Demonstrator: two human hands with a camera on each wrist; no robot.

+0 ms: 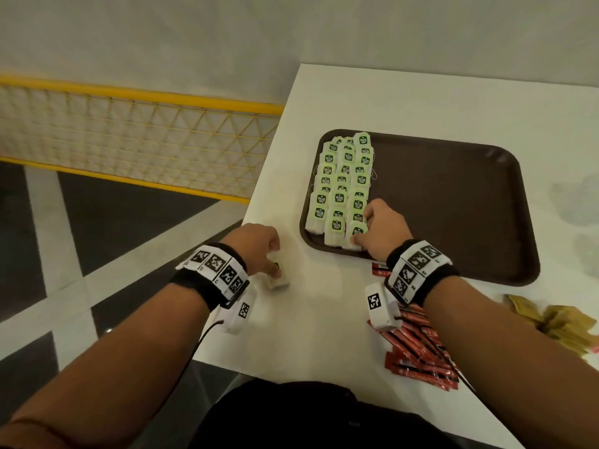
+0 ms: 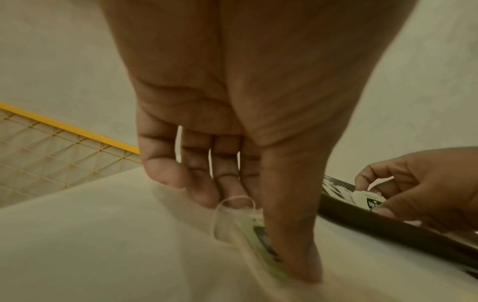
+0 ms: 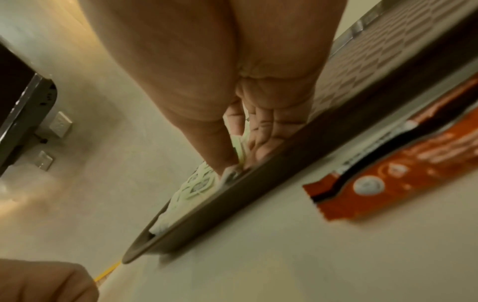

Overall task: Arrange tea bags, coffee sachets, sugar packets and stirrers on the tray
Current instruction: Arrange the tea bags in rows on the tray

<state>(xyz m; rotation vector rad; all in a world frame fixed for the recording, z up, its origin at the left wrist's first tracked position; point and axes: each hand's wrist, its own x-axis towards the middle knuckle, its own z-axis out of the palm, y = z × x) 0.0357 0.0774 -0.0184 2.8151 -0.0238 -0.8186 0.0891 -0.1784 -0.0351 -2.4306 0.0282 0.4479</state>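
Observation:
A brown tray [image 1: 453, 205] lies on the white table [image 1: 324, 319]. Rows of green-tagged tea bags [image 1: 340, 186] fill its left part. My right hand [image 1: 358, 236] reaches over the tray's near rim and pinches the nearest tea bag [image 1: 356, 230] of the right row. The right wrist view shows the thumb and fingers [image 3: 261, 147] closed on that bag [image 3: 239, 151], just inside the rim [image 3: 232, 204]. My left hand [image 1: 275, 270] is on the table left of the tray. It pinches a loose tea bag [image 1: 278, 282]; its thumb [image 2: 292, 235] presses the tag [image 2: 261, 237].
Red coffee sachets [image 1: 418, 345] lie heaped under my right forearm. Brown sugar packets [image 1: 557, 322] sit near the right edge. The table's left edge [image 1: 256, 196] runs close to my left hand, with floor and a yellow mesh fence [image 1: 129, 137] beyond. Most of the tray is bare.

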